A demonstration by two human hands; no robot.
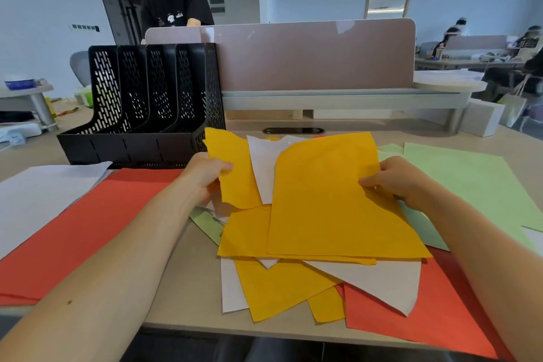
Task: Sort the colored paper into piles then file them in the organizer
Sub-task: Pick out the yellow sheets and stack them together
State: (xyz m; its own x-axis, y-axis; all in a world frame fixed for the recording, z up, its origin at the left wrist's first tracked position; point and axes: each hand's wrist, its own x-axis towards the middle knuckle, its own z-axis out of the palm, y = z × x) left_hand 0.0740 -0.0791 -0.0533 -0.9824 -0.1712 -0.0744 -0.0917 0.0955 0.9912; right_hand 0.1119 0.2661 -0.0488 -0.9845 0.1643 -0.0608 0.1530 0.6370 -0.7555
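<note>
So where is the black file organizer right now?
Head view: the black file organizer stands back left on the desk, beside the pink divider, behind the red paper pile.

Both bare forearms outstretched, left hand (pixel 204 176) and right hand (pixel 397 181) in thumb-and-finger pinch grips.

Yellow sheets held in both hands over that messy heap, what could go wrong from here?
1. A white sheet sits wedged between the yellow sheets that the left hand and right hand grip; it could ride along into the wrong pile.
2. The red sheet under the heap seems to overhang the front edge of the desk and may slide off.
</note>
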